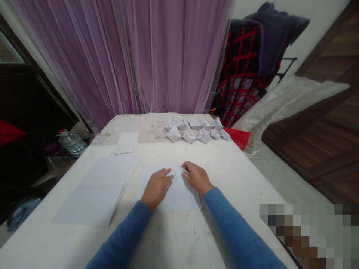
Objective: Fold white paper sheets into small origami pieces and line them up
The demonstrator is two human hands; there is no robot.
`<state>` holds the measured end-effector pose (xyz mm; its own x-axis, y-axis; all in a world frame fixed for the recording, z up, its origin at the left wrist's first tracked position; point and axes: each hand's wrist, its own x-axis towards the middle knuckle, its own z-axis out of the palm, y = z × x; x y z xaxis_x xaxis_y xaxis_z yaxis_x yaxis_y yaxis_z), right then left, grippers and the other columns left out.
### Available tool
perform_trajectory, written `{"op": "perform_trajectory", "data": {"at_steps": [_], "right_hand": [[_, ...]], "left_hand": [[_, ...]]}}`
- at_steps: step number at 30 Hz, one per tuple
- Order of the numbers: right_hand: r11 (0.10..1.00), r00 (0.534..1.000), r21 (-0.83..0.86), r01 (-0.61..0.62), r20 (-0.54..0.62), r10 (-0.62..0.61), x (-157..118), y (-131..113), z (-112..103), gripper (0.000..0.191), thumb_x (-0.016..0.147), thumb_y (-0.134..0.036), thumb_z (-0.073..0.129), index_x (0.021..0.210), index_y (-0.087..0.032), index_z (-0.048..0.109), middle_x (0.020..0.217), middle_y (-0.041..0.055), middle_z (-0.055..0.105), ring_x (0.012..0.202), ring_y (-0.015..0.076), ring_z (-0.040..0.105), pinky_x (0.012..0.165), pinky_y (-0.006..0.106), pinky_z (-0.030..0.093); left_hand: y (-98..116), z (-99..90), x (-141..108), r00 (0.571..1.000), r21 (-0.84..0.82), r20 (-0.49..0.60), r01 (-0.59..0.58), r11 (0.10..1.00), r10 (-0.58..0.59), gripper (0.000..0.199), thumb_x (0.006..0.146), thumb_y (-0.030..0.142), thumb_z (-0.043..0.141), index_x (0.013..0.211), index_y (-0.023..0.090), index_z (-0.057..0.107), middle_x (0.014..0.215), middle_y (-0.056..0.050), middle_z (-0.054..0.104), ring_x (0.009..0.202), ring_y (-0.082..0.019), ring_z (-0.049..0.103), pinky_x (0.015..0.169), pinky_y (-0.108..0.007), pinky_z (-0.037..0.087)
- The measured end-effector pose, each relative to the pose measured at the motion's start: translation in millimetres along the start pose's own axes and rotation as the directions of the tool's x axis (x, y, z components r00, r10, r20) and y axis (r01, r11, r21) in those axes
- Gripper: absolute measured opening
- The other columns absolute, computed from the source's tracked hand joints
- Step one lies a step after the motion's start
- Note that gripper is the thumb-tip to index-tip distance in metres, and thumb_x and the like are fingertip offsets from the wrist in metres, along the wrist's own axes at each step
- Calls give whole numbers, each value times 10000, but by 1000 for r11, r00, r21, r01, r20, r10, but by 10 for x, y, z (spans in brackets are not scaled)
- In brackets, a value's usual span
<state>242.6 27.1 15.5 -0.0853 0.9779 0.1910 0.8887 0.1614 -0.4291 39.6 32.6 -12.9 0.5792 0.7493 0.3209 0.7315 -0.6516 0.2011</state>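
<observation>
A white sheet of paper [165, 201] with a crease down its middle lies on the table in front of me. My left hand [158, 186] rests on its left half, fingers stretched out and lying on the paper. Over the right half, my right hand [198, 176] has its fingers curled at the far edge, gripping the paper there. The hands cover part of the sheet, and its near right corner lifts slightly off the table. Left of it is a stack of larger white paper [92, 190], with a smaller folded white paper [127, 142] beyond.
Several folded paper shapes [189, 135] stand in two rows at the table's far right. A red item [238, 137] hangs by that corner. The white table [238, 179] faces a purple curtain [168, 56]. A water bottle [72, 142] stands off the left side.
</observation>
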Motion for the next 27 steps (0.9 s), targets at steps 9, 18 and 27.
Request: {"op": "perform_trajectory", "data": {"at_steps": [9, 18, 27], "right_hand": [[926, 932, 105, 362, -67, -357, -359, 193, 81, 154, 827, -181, 638, 961, -235, 690, 1128, 56, 690, 1080, 218, 594, 930, 389, 445], [933, 936, 70, 353, -8, -353, -431, 149, 49, 321, 803, -250, 689, 1123, -276, 685, 1241, 79, 628, 1147, 244, 549, 969, 433, 412], [935, 940, 99, 339, -12, -340, -380, 191, 59, 296, 796, -287, 719, 1090, -253, 692, 1191, 80, 661, 1097, 247, 579, 938, 436, 424]], "left_hand": [[-58, 12, -179, 987, -113, 56, -146, 983, 153, 421, 918, 410, 548, 1290, 213, 560, 1332, -74, 600, 1267, -231, 517, 1063, -420, 421], [18, -34, -111, 990, -87, -1, -141, 986, 141, 404, 888, 381, 593, 1268, 246, 585, 1297, -102, 591, 1186, -255, 537, 1004, -449, 435], [-16, -13, -64, 990, -115, -34, -141, 983, 138, 305, 887, 334, 612, 1162, 206, 643, 1185, -93, 675, 1081, -231, 613, 932, -417, 486]]}}
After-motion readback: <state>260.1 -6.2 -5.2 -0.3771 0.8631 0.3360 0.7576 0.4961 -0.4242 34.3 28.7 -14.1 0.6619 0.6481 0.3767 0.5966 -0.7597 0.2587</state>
